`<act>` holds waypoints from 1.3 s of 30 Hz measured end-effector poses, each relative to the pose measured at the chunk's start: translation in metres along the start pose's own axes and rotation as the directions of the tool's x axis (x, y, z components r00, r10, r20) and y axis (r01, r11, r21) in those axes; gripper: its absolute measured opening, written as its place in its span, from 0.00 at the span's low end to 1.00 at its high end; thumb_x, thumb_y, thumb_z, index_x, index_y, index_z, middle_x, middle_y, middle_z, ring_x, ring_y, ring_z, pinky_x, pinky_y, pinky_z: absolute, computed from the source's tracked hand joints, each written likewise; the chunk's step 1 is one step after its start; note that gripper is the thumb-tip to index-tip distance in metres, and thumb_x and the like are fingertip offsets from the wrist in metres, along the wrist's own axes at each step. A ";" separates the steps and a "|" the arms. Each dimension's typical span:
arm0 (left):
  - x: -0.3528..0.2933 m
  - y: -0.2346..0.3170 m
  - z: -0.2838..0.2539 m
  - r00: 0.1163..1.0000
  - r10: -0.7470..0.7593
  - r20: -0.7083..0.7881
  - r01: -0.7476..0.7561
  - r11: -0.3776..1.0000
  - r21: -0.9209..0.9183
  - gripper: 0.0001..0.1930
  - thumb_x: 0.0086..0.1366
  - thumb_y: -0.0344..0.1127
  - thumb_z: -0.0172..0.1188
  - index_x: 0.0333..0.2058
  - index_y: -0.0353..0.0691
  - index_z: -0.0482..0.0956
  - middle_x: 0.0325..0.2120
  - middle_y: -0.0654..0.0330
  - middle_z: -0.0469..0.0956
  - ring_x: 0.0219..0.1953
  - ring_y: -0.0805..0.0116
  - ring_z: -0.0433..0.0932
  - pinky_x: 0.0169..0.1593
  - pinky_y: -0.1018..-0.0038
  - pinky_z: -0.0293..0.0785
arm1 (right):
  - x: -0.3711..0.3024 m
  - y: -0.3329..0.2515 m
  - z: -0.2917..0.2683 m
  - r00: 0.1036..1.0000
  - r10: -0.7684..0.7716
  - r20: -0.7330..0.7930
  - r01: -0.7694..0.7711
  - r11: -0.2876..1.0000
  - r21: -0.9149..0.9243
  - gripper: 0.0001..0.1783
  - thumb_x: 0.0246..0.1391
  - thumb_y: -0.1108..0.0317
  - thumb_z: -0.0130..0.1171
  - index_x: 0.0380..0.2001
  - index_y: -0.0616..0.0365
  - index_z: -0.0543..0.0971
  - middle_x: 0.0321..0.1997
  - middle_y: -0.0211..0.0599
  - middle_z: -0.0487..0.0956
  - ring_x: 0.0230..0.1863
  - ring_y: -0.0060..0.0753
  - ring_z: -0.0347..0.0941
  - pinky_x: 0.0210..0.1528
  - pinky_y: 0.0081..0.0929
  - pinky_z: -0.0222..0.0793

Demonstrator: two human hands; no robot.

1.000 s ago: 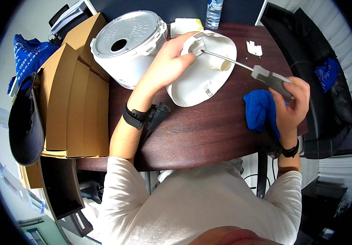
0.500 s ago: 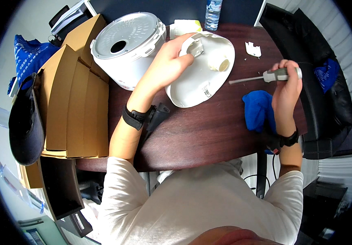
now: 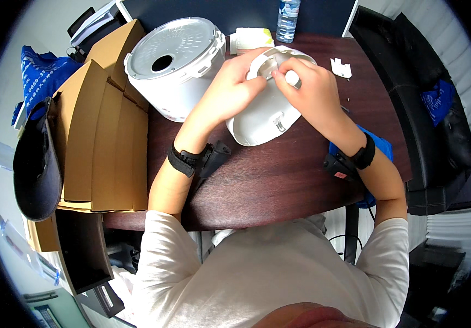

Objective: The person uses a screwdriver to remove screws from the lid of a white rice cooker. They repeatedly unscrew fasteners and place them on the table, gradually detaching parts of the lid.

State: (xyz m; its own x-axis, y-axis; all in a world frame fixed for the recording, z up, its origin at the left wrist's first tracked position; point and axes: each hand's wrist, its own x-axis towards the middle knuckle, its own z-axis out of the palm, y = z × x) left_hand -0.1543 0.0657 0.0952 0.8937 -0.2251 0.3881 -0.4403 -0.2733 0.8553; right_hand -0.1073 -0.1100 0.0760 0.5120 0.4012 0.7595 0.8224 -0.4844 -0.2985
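A white, rounded plastic cover lies tilted on the table with its hollow inside up. My left hand is closed on its upper left edge, the thumb by a small white fitting inside. My right hand is closed over the cover's right part, its fingers close to that fitting. Between them shows the pale handle end of a screwdriver; its shaft and tip are hidden. A metal clip sits inside the cover.
A white appliance body with a round grey top stands at left, beside cardboard boxes. A water bottle and a white packet stand behind. A white plastic piece and blue cloth lie at right.
My right hand has swung left with the screwdriver, from the table's right side to above the cover. My left hand keeps hold of the cover, which has barely shifted.
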 end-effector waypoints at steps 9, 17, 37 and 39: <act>0.000 0.001 -0.001 1.000 -0.027 0.003 0.027 1.000 -0.007 0.28 0.49 0.23 0.46 0.53 0.33 0.70 0.43 0.57 0.77 0.45 0.71 0.73 0.52 0.76 0.67 | -0.002 0.002 0.006 0.996 -0.078 -0.050 0.077 0.996 -0.039 0.09 0.44 0.66 0.64 0.26 0.54 0.75 0.24 0.35 0.77 0.21 0.41 0.75 0.22 0.34 0.69; 0.001 0.000 0.000 1.000 0.002 0.010 -0.002 1.000 0.008 0.27 0.50 0.23 0.46 0.53 0.32 0.70 0.42 0.57 0.77 0.46 0.70 0.73 0.52 0.75 0.68 | -0.003 0.003 0.004 0.973 -0.232 0.006 0.229 0.952 -0.205 0.11 0.41 0.67 0.65 0.29 0.54 0.74 0.27 0.33 0.77 0.26 0.37 0.77 0.26 0.30 0.71; 0.001 0.004 0.000 1.000 -0.007 0.014 0.007 1.000 0.001 0.27 0.49 0.24 0.47 0.53 0.32 0.70 0.41 0.57 0.77 0.44 0.71 0.74 0.49 0.76 0.69 | -0.003 0.006 0.007 0.979 -0.201 -0.022 0.197 0.974 -0.110 0.12 0.41 0.68 0.65 0.29 0.56 0.73 0.24 0.35 0.77 0.23 0.38 0.76 0.25 0.31 0.71; 0.000 0.005 0.001 1.000 0.003 0.017 -0.003 1.000 -0.006 0.28 0.49 0.24 0.47 0.53 0.32 0.70 0.42 0.57 0.77 0.44 0.70 0.74 0.50 0.76 0.68 | -0.003 0.005 0.005 0.980 -0.199 0.013 0.199 0.975 -0.101 0.14 0.39 0.68 0.66 0.30 0.56 0.73 0.26 0.36 0.77 0.26 0.39 0.76 0.28 0.32 0.72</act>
State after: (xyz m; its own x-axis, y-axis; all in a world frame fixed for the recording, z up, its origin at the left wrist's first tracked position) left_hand -0.1559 0.0639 0.0990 0.8908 -0.2419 0.3846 -0.4421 -0.2668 0.8563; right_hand -0.1036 -0.1093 0.0693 0.3417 0.4998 0.7959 0.8783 -0.4712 -0.0811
